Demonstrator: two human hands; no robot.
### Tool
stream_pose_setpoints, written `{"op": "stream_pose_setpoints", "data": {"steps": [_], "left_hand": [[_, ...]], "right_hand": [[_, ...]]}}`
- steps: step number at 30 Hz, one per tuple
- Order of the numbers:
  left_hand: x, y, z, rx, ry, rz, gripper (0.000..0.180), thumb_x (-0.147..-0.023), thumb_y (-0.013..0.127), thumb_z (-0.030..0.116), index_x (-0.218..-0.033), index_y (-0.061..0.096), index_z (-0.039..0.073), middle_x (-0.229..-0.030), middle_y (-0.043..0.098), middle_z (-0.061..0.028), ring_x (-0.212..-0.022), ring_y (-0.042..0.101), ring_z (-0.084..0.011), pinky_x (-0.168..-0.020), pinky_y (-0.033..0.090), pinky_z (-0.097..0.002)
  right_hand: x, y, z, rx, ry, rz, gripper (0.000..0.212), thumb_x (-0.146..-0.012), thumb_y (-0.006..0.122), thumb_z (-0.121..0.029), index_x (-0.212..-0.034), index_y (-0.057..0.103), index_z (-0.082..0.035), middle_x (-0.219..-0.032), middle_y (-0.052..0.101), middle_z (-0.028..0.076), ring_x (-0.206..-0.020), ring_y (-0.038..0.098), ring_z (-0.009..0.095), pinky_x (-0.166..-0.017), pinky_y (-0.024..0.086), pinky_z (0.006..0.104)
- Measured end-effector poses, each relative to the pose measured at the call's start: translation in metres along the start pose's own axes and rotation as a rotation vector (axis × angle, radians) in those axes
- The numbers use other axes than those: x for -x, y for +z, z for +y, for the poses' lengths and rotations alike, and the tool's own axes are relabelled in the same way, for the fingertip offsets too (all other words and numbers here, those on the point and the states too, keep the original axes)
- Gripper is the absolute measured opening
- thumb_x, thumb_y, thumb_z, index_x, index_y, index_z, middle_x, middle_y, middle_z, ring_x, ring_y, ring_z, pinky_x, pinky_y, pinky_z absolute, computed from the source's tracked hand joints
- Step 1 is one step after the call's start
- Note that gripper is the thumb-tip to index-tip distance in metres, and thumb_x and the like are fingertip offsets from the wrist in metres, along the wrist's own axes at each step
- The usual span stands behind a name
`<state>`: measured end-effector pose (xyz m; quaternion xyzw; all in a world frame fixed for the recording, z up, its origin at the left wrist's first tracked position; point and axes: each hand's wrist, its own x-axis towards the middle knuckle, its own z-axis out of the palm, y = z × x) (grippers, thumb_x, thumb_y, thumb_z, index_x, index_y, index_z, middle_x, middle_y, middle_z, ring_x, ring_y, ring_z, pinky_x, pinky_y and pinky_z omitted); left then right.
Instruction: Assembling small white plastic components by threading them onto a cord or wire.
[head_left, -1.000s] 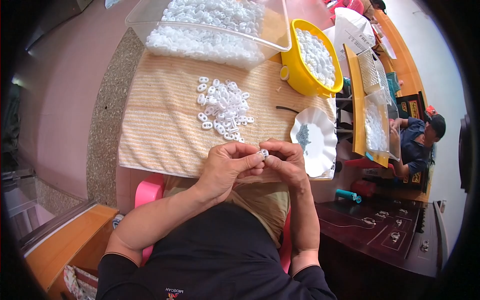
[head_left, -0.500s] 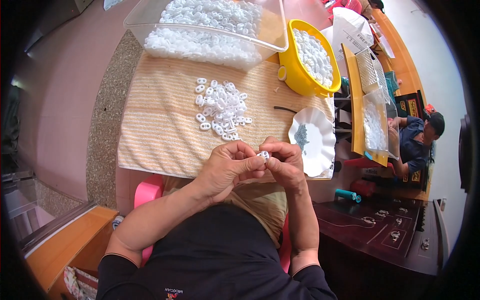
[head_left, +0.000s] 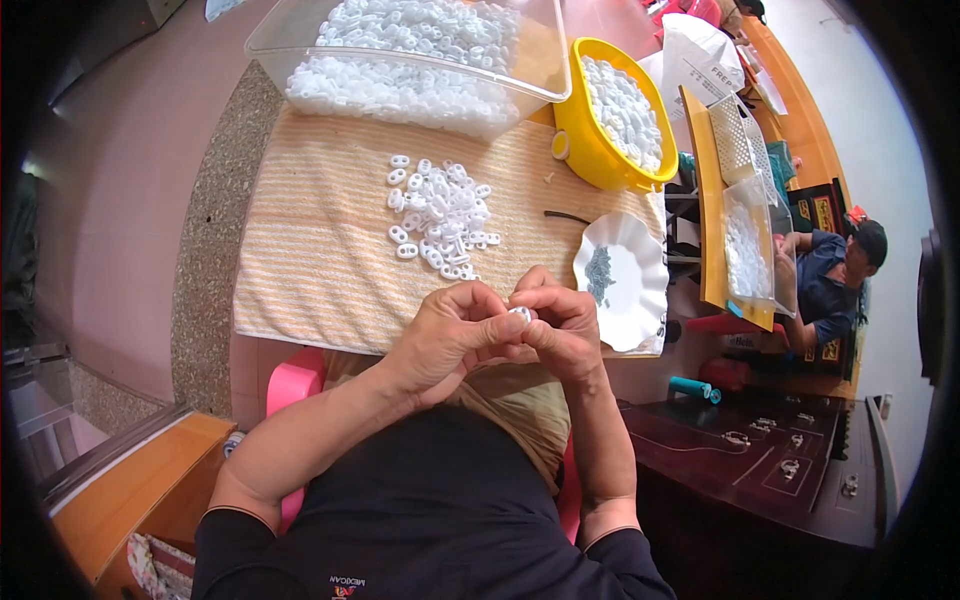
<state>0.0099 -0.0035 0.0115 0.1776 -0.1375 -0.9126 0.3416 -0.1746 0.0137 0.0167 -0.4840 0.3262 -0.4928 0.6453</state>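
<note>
A small white oval plastic piece with holes [head_left: 521,313] is pinched between my two hands over the front edge of the towel. My left hand [head_left: 447,328] grips it from one side with thumb and fingers. From the other side my right hand [head_left: 560,325] closes on it, thumb below and index finger above. Fingertips cover much of the piece. Just beyond lies a heap of similar white two-hole pieces [head_left: 450,212]. Right of my right hand stands a white scalloped plate [head_left: 640,305] with tiny grey bits [head_left: 598,272], too small to make out.
A striped towel [head_left: 310,240] covers the table. At the back stand a clear bin [head_left: 525,118] and a yellow tub [head_left: 590,160], both full of white pieces. A thin black rod [head_left: 567,216] lies near the plate. Another person [head_left: 835,280] sits at the right beside a tray.
My right fingers have shifted slightly around the white piece, which has turned and now shows less of its face. Both hands keep hold of it.
</note>
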Motion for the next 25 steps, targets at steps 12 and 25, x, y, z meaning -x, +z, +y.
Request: {"op": "stream_pose_setpoints", "data": {"steps": [12, 25], "left_hand": [[0.000, 0.000, -0.006, 0.003, 0.044, -0.032, 0.008, -0.085, 0.068, 0.006, -0.083, 0.060, 0.005, -0.083, 0.064, -0.0058, -0.075, 0.064, -0.0138, -0.069, 0.055, -0.0256], [-0.005, -0.003, -0.002, -0.114, 0.047, 0.073, 0.009, -0.087, 0.066, 0.013, -0.087, 0.060, 0.006, -0.082, 0.064, -0.0048, -0.071, 0.063, -0.0139, -0.067, 0.053, -0.0252]], "right_hand": [[0.002, 0.005, -0.003, 0.225, -0.073, 0.023, 0.026, -0.081, 0.073, -0.011, -0.105, 0.068, -0.002, -0.091, 0.056, 0.006, -0.080, 0.052, 0.011, -0.070, 0.041, 0.0224], [-0.004, -0.002, -0.005, 0.155, 0.050, 0.015, 0.018, -0.084, 0.069, -0.008, -0.096, 0.057, -0.002, -0.099, 0.049, 0.005, -0.089, 0.050, 0.011, -0.079, 0.044, 0.0247]]}}
